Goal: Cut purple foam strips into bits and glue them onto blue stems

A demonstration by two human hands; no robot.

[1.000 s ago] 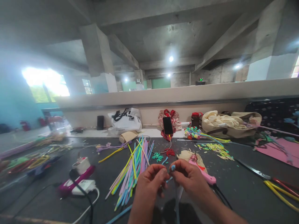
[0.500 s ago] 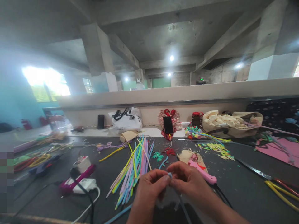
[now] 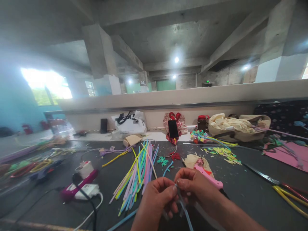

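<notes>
My left hand (image 3: pixel 160 199) and my right hand (image 3: pixel 192 186) meet at the front middle, fingertips pinched together on a light blue pipe cleaner (image 3: pixel 185 212). Its length hangs down from my fingers toward the near edge; the bit between the fingertips is mostly hidden. Left of my left hand lies a loose bundle of pastel pipe cleaners (image 3: pixel 131 184). Just past my right hand a pink hot glue gun (image 3: pixel 211 180) rests by a stained beige cloth (image 3: pixel 191 160). A short blue pipe cleaner (image 3: pixel 167 168) lies beyond my fingers.
Scissors with yellow handles (image 3: pixel 280 189) lie at the right. Small teal pieces (image 3: pixel 163 161) and yellow pieces (image 3: pixel 221 153) are scattered behind. A purple power strip (image 3: pixel 69 191) with cables sits at left. A phone (image 3: pixel 173 129) leans at the back near a white bag (image 3: pixel 130 123).
My right hand has shifted slightly up, and my left fingers have curled in under the fingertips. The hanging length of blue pipe cleaner now shows more plainly.
</notes>
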